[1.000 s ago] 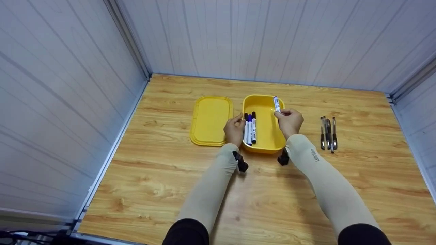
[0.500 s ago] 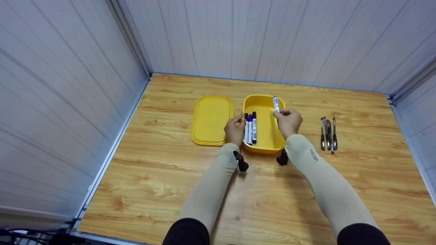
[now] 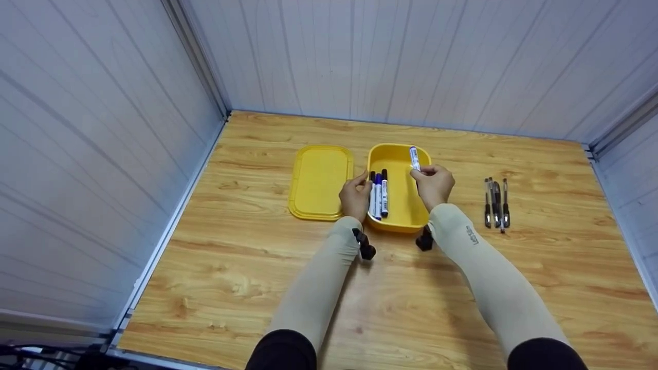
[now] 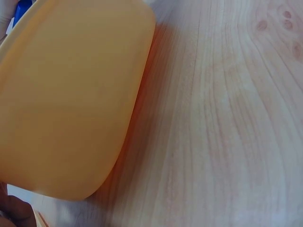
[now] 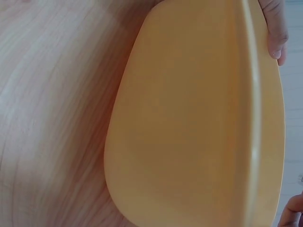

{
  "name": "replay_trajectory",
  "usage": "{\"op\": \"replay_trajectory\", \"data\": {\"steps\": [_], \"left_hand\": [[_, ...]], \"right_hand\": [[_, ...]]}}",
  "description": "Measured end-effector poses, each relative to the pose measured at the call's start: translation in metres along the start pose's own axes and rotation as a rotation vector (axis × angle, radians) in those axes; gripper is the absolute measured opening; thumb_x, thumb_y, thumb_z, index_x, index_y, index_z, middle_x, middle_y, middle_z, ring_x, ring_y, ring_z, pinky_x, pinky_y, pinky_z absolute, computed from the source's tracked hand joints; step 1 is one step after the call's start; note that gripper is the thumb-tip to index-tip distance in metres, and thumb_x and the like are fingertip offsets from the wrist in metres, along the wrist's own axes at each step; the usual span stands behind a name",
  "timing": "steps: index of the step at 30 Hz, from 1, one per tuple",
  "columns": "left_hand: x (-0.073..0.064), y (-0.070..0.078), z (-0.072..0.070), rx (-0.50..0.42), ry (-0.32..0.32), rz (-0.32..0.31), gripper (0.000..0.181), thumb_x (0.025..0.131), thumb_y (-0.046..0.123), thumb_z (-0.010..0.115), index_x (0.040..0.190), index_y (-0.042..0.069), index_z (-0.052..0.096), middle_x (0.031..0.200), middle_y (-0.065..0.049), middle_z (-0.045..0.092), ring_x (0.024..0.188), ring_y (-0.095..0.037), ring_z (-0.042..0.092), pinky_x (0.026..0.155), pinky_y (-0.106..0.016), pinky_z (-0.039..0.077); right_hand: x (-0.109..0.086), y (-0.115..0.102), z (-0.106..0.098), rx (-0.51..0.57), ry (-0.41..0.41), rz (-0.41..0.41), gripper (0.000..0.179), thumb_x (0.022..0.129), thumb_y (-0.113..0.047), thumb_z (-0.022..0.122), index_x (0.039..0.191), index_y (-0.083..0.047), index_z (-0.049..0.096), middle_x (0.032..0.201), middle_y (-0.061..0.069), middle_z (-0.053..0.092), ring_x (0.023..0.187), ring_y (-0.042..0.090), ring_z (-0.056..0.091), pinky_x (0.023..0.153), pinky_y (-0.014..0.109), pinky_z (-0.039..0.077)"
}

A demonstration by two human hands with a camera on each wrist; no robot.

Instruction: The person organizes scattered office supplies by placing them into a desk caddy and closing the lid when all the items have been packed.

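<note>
A yellow plastic box (image 3: 406,205) stands on the wooden table, several white markers (image 3: 379,198) with black or blue caps lying side by side along its left wall. My left hand (image 3: 354,198) holds that wall at the rim; its fingers (image 5: 275,28) show at the top of the right wrist view. Over the box's right part, my right hand (image 3: 436,184) pinches a white marker (image 3: 415,158) with a blue end pointing up and away. The box's outer wall (image 4: 71,94) fills much of the left wrist view, hiding most of both hands there.
Left of the box lies a flat yellow lid (image 3: 323,180). Several clear gel pens (image 3: 496,203) with black grips lie to the right. Pale panel walls (image 3: 329,61) border the table (image 3: 231,267) at the back and sides.
My right hand has shifted slightly left over the box with the marker. The left hand stays at the box's left rim, and the markers inside lie as before.
</note>
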State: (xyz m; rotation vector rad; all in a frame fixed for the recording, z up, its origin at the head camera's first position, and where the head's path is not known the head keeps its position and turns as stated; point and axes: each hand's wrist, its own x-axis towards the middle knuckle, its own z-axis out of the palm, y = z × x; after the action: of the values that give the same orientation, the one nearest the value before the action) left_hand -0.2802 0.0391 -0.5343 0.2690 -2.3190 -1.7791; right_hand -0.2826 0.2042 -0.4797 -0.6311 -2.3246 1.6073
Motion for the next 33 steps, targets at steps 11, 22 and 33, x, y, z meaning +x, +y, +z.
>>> {"op": "replay_trajectory", "data": {"steps": [11, 22, 33], "left_hand": [[-0.001, -0.002, 0.001, -0.020, 0.002, -0.016, 0.031, 0.082, 0.015, 0.066, 0.113, 0.019, 0.065, 0.083, 0.005, 0.056, 0.071, -0.008, 0.052, 0.060, -0.020, 0.045], [-0.001, -0.001, 0.001, -0.036, -0.002, -0.019, 0.030, 0.083, 0.014, 0.065, 0.113, 0.019, 0.065, 0.084, 0.005, 0.056, 0.073, -0.009, 0.053, 0.060, -0.019, 0.046], [0.000, 0.001, -0.001, 0.003, 0.011, 0.012, 0.030, 0.082, 0.015, 0.066, 0.113, 0.017, 0.065, 0.084, 0.004, 0.057, 0.075, -0.010, 0.053, 0.066, -0.021, 0.044]], "right_hand": [[-0.004, 0.001, 0.005, 0.006, -0.025, -0.006, 0.021, 0.074, -0.017, 0.070, 0.090, -0.006, 0.065, 0.081, 0.007, 0.061, 0.058, 0.016, 0.057, 0.046, 0.024, 0.046], [-0.006, 0.000, 0.012, -0.013, -0.017, 0.019, 0.023, 0.072, -0.017, 0.072, 0.092, -0.007, 0.065, 0.083, 0.006, 0.061, 0.062, 0.015, 0.057, 0.050, 0.024, 0.048], [-0.008, -0.004, 0.016, -0.008, -0.028, 0.019, 0.023, 0.073, -0.018, 0.072, 0.092, -0.007, 0.065, 0.083, 0.006, 0.061, 0.065, 0.016, 0.057, 0.052, 0.024, 0.048]]}}
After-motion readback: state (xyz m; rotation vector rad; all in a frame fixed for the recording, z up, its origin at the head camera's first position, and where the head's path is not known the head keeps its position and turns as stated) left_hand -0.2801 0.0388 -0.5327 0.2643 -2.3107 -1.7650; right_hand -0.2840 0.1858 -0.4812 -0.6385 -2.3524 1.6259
